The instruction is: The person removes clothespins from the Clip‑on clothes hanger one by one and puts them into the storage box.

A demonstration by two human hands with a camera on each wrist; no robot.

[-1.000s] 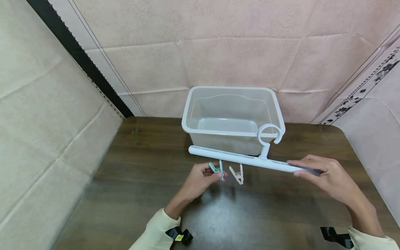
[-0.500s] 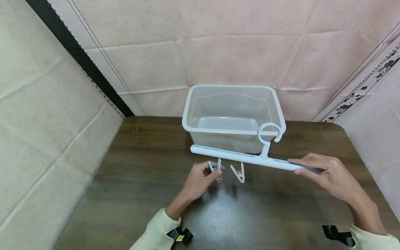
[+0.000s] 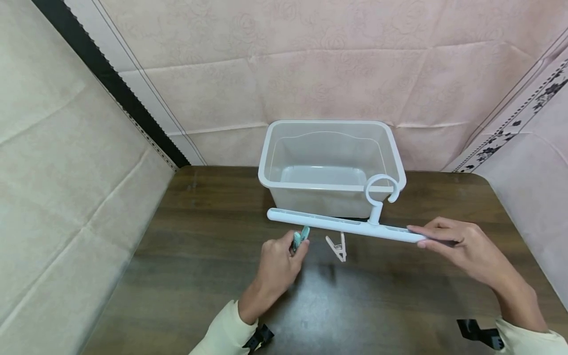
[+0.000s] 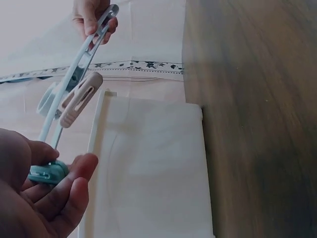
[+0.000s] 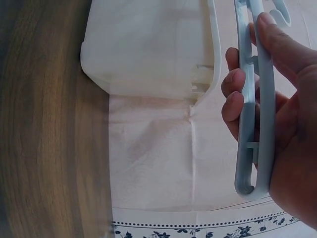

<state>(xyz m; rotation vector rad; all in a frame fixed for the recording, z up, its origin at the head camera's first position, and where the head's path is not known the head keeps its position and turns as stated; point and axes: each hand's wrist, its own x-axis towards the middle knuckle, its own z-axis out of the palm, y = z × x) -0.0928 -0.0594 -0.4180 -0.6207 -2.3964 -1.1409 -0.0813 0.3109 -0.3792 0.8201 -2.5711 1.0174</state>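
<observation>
My right hand [image 3: 457,246] grips one end of a pale blue plastic hanger [image 3: 319,223], a straight bar with a round hook [image 3: 374,214], held level above the table. A beige clothespin [image 3: 339,249] hangs from the underside of the bar, left of the hook. My left hand [image 3: 275,266] pinches a teal clothespin [image 3: 301,236] just below the bar's left half. In the left wrist view the teal clothespin [image 4: 48,172] lies between thumb and fingers, right by the hanger. The right wrist view has the fingers wrapped around the hanger's slotted end [image 5: 262,124].
A white plastic bin [image 3: 328,195] stands at the back of the dark wooden table [image 3: 213,236], behind the hanger; the hook overlaps its front right corner in the head view. Patterned cloth [image 3: 328,74] covers the walls behind and at both sides.
My left hand has turned and shifted slightly left with the teal clothespin, whose handles now show side by side at the fingertips. The hanger and right hand have barely moved.
</observation>
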